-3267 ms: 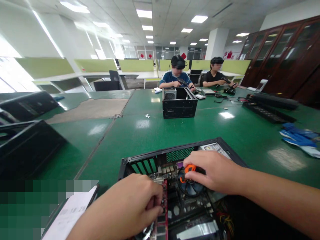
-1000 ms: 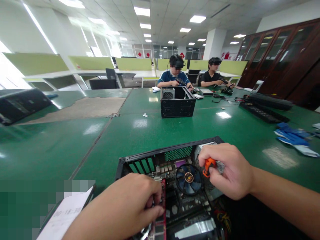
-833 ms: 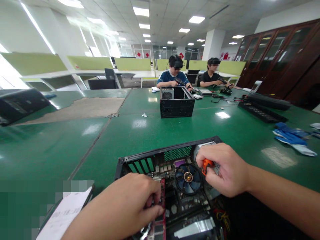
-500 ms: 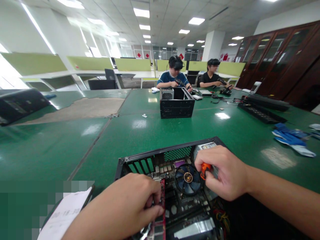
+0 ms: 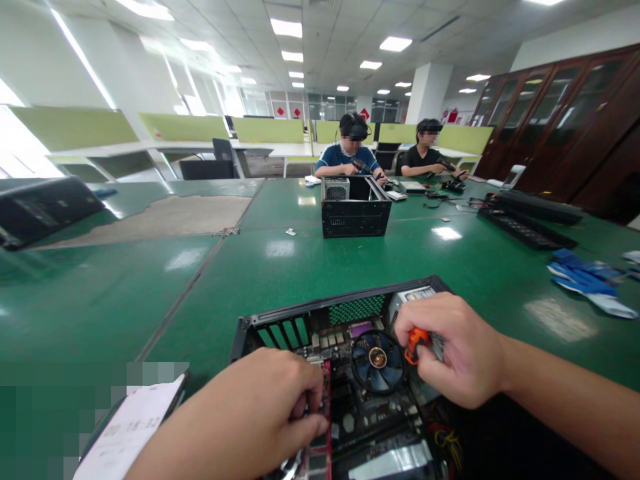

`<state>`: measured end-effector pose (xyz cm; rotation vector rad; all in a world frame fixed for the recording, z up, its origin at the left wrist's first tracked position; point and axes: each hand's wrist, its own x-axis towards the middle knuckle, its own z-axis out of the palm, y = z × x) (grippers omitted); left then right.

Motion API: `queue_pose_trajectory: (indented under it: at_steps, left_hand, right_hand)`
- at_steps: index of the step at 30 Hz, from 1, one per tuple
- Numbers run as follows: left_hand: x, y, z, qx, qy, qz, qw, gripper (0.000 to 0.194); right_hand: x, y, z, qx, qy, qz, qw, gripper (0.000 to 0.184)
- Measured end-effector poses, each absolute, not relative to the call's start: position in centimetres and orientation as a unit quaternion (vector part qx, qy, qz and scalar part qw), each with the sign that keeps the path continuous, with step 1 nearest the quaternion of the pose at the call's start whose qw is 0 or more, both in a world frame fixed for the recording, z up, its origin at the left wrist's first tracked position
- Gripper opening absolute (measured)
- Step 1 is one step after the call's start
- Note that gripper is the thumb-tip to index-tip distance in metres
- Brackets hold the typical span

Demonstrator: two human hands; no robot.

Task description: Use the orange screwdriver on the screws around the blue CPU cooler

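An open black computer case (image 5: pixel 280 317) lies on the green table in front of me, its motherboard and a round blue fan (image 5: pixel 377 361) exposed. My left hand (image 5: pixel 250 420) pinches the top edge of a red expansion card (image 5: pixel 324 427) standing in the board, left of the fan. My right hand (image 5: pixel 460 353) is closed around a small orange-handled tool (image 5: pixel 414 341), held just right of the fan over the case's right side. The tool's tip is hidden by my fingers.
A second open black case (image 5: pixel 355 208) stands at mid-table; two people sit behind it with tools. Black panels (image 5: pixel 525 227) and blue gloves (image 5: pixel 585 277) lie at right, another case (image 5: pixel 40 207) at far left, a white paper (image 5: pixel 130 427) near my left arm.
My right hand has moved off the fan to its right with the orange tool and shifted slightly there. My left hand has stayed on the red card.
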<state>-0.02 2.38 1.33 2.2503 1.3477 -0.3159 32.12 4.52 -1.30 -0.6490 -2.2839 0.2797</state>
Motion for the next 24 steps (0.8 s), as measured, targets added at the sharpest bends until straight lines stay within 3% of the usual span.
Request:
queue_pose_trajectory:
  at_steps: [8, 16, 21, 24]
  left_hand:
    - [-0.50, 2.31, 0.87, 0.841, 0.478, -0.077, 0.239, 0.013]
    - [-0.21, 2.29, 1.08, 0.835, 0.487, -0.086, 0.240, 0.012]
    - [-0.15, 2.30, 1.14, 0.835, 0.488, -0.079, 0.242, 0.013]
    - [-0.06, 2.31, 1.29, 0.831, 0.492, -0.093, 0.242, 0.013]
  right_hand:
    - [32.29, 4.64, -1.26, -0.267, -0.894, 0.103, 0.345, 0.010]
    - [32.18, 4.59, -1.06, -0.375, -0.891, 0.105, 0.234, 0.010]
    - [32.04, 4.46, -1.48, -0.360, -0.876, 0.137, 0.291, 0.040]
    - [32.20, 4.56, -1.73, -0.336, -0.872, 0.154, 0.320, 0.034]
